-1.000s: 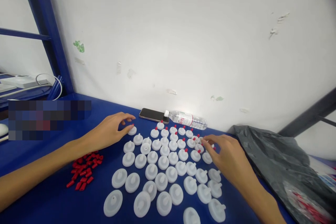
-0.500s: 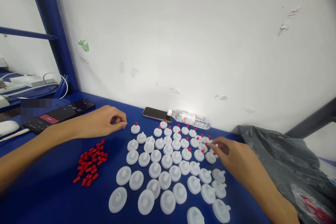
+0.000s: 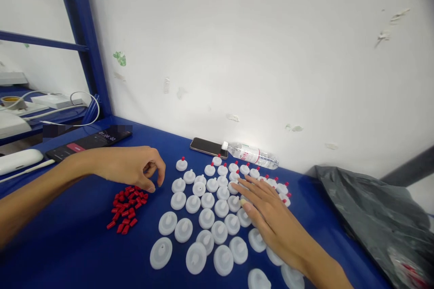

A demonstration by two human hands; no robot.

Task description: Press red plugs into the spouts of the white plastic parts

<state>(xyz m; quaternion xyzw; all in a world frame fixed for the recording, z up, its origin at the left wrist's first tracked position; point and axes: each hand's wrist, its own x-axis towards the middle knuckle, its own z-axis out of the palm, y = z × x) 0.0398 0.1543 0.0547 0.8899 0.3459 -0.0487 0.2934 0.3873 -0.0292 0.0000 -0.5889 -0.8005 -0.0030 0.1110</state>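
Blue desk (image 3: pixel 84 259); scuffed white wall (image 3: pixel 217 54); white plastic discs (image 3: pixel 206 219), some hidden behind right hand (image 3: pixel 273 214), grip apart; left hand (image 3: pixel 129 165) near red tubular caps (image 3: pixel 125 212), grip unclear.

Caps (image 3: pixel 125 213) are red, discs (image 3: pixel 219 232) wht, tbl (image 3: pixel 77 253) blue, bag (image 3: pixel 373 219) dk grey, btl label (image 3: pixel 250 153) wht w/ red.

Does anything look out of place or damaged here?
Possibly one white, round plastic nozzle piece, left of centre: its tip faces the camera while neighbouring nozzles point up. The white wall bears ragged scraps too.
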